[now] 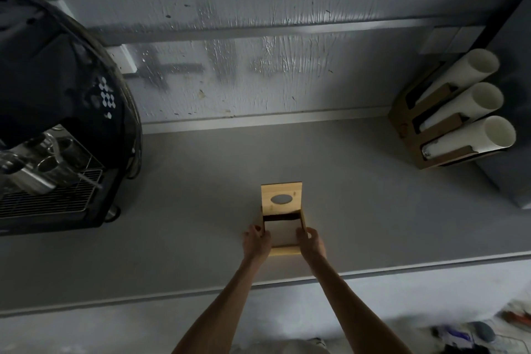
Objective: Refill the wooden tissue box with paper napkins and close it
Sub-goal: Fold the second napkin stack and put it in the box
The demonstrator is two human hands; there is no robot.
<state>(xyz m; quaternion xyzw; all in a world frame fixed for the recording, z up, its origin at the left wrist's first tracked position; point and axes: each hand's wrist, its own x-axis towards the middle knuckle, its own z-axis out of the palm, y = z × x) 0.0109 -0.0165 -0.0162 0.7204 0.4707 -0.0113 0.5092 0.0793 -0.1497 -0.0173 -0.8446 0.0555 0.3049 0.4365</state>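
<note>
Though dim, grey counter (186, 204) under box (284, 251)

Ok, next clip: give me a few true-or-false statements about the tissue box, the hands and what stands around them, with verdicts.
1. Both hands hold the wooden box: the left hand on its left side, the right hand on its right side. True.
2. The lid fully covers the box. False: the lid, with its oval hole, sits toward the far end, and the near part of the box is open.
3. Three white cup stacks stick out of a holder at the right. True.
4. The box stands on the coffee machine's grate. False: it stands on the grey counter.
</note>
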